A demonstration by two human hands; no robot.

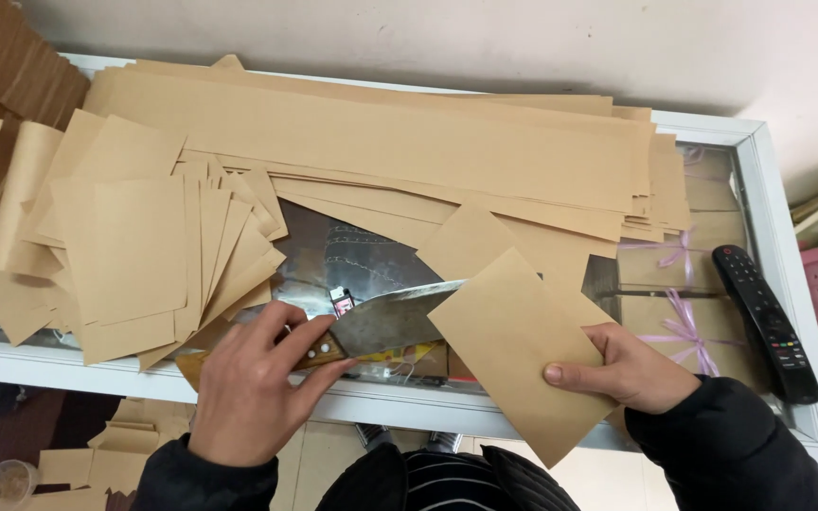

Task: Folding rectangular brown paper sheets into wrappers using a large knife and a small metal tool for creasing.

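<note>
Head view | left hand (248,383) clamped on knife (381,322), lower centre | right hand (631,369) pinching tan paper sheet (523,350) | glass counter (788,284) under paper stacks (381,142), black remote (764,322) at right, beige wall above.

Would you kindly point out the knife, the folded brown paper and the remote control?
knife (395,320): head view, middle of the blade.
folded brown paper (513,350): head view, centre of its face.
remote control (766,320): head view, middle of its black body.
</note>
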